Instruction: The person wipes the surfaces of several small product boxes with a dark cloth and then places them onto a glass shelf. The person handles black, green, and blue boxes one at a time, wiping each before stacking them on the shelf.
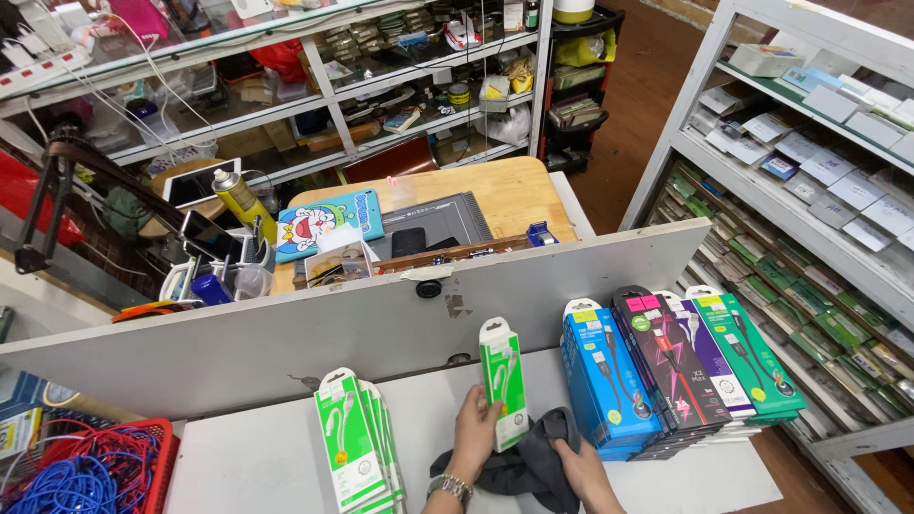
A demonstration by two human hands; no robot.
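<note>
Near the bottom edge of the head view, both hands work over a white table (248,457) backed by a grey upright partition board (362,324).

Left hand (476,433): fingers wrapped around the lower part of a flat green-and-white cable package (503,381), held upright with its printed face toward the camera and its hang-tab on top, probably so the front can be seen and reached. A metal wristwatch (449,487) sits on that wrist.

Right hand (581,471): lies on a crumpled dark grey cloth (519,462), fingers curled into the fabric; how firm the grip is, I cannot tell. The cloth lies on the table directly beneath the held package and touches its lower edge, so cloth and package are within reach of each other.

Left of the hands, a row of matching green-and-white packages (354,443) stands on edge, leaning one on another, faces forward. To the right, a second row stands the same way: blue cable boxes (602,381), black-and-red boxes (666,366), then green boxes (752,357). Kinds are grouped together, apparently sorted.

A red plastic basket (157,466) of tangled blue and red wire sits at the far left, off the table.
</note>
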